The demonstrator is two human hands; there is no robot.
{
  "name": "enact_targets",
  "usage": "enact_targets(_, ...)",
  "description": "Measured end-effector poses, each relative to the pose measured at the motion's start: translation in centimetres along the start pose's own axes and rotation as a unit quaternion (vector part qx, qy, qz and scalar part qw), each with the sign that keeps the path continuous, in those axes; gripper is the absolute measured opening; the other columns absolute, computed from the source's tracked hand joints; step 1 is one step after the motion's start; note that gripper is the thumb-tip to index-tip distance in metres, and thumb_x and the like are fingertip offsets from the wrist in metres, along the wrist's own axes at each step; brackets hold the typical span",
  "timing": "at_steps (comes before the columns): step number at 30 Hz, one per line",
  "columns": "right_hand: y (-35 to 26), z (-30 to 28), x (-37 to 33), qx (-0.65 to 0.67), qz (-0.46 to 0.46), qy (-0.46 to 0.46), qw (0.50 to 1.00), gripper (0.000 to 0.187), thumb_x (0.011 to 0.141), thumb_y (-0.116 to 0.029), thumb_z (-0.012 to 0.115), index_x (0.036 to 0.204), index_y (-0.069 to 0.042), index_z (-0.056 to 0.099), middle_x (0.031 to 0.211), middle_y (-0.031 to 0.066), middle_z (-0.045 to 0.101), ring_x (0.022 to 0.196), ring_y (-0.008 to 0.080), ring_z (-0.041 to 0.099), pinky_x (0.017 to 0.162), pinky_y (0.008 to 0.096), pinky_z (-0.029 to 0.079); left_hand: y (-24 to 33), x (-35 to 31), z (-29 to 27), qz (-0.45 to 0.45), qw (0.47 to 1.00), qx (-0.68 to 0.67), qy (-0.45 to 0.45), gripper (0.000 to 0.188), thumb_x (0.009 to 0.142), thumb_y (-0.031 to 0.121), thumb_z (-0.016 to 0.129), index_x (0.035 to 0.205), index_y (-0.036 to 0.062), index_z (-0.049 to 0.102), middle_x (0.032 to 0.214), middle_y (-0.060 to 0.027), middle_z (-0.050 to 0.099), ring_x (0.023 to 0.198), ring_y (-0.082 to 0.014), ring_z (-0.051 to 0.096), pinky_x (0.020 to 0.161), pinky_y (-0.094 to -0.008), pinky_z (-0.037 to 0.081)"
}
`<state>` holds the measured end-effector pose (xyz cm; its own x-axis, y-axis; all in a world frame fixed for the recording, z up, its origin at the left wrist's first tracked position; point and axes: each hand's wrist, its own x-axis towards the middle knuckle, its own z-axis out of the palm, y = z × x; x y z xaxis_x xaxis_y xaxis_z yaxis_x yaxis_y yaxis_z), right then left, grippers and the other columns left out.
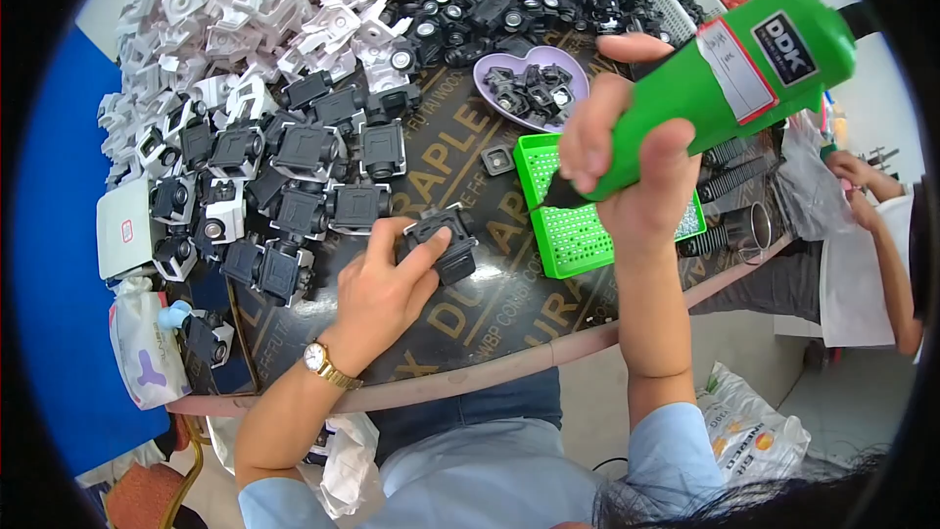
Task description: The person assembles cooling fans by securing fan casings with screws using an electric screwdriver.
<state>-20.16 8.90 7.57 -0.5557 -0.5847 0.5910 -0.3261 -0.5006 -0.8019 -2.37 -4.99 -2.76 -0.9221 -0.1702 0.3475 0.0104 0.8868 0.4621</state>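
Observation:
My left hand (384, 286), with a gold wristwatch (328, 364) on the wrist, grips a small black boxy housing (454, 257) at the table's near middle. The fingers press on its top and side. Raised on the right, my right hand (641, 157) is wrapped round a green electric screwdriver (705, 88). Its dark tip points down and left, over the edge of a green perforated tray (544, 253), apart from the housing. Small screws lie in the tray's right part. A small square black-rimmed piece (497, 160) lies left of the tray.
Black-and-white assembled units (308, 152) crowd the left. Behind them rise heaps of white plastic parts (245, 15) and black parts (499, 0). A purple heart-shaped bowl (483, 73) holds small black pieces. Another person's hands (854, 176) work at the far right, near a clear plastic bag (805, 186).

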Motion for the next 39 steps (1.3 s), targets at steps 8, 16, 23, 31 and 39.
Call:
enact_targets(8, 1.1, -1.4, -3.8, -0.041, 0.030, 0.072, 0.996, 0.075, 0.076, -0.055, 0.066, 0.116, 0.005, 0.043, 0.055, 0.0026, 0.048, 0.042, 0.0087, 0.044, 0.039, 0.0205, 0.036, 0.4, 0.2, 0.3, -0.002, 1.000, 0.003, 0.013, 0.049, 0.065, 0.010, 0.073, 0.112, 0.0173, 0.062, 0.093, -0.0052, 0.050, 0.058, -0.0175, 0.051, 0.050, -0.0306, 0.044)
enact_targets(16, 1.9, -1.6, -4.4, -0.025, 0.049, 0.077, 0.996, 0.076, 0.071, -0.055, 0.070, 0.113, 0.003, 0.045, 0.055, 0.0026, 0.048, 0.041, 0.0091, 0.045, 0.038, 0.0211, 0.037, 0.5, 0.3, 0.3, 0.001, 1.000, -0.005, 0.022, 0.051, 0.063, 0.010, 0.075, 0.111, 0.0168, 0.062, 0.089, -0.0049, 0.050, 0.058, -0.0178, 0.051, 0.050, -0.0304, 0.044)
enact_targets(23, 1.9, -1.2, -4.5, -0.012, 0.059, 0.072, 0.996, 0.068, 0.071, -0.049, 0.073, 0.107, 0.001, 0.046, 0.056, 0.0041, 0.049, 0.042, 0.0105, 0.046, 0.040, 0.0222, 0.037, 0.3, 0.2, 0.2, 0.004, 1.000, -0.002, 0.016, 0.050, 0.063, 0.011, 0.075, 0.111, 0.0159, 0.062, 0.088, -0.0057, 0.049, 0.060, -0.0195, 0.053, 0.051, -0.0312, 0.045)
enact_targets(31, 1.6, -1.1, -4.5, -0.035, 0.043, 0.073, 0.996, 0.064, 0.073, -0.046, 0.072, 0.107, 0.001, 0.046, 0.056, 0.0046, 0.050, 0.042, 0.0107, 0.046, 0.040, 0.0225, 0.037, 0.2, 0.2, 0.2, 0.004, 1.000, -0.011, 0.005, 0.049, 0.064, 0.014, 0.075, 0.112, 0.0170, 0.061, 0.089, -0.0061, 0.048, 0.062, -0.0209, 0.055, 0.052, -0.0330, 0.047)
enact_targets(39, 1.9, -1.5, -5.0, 0.022, 0.026, 0.047, 0.998, 0.059, 0.071, -0.023, 0.079, 0.111, 0.006, 0.047, 0.061, 0.0030, 0.053, 0.052, 0.0072, 0.045, 0.050, 0.0206, 0.033, 0.1, 0.2, 0.1, 0.002, 1.000, -0.005, 0.002, 0.050, 0.064, 0.013, 0.075, 0.112, 0.0170, 0.061, 0.089, -0.0057, 0.048, 0.062, -0.0206, 0.055, 0.052, -0.0325, 0.047)
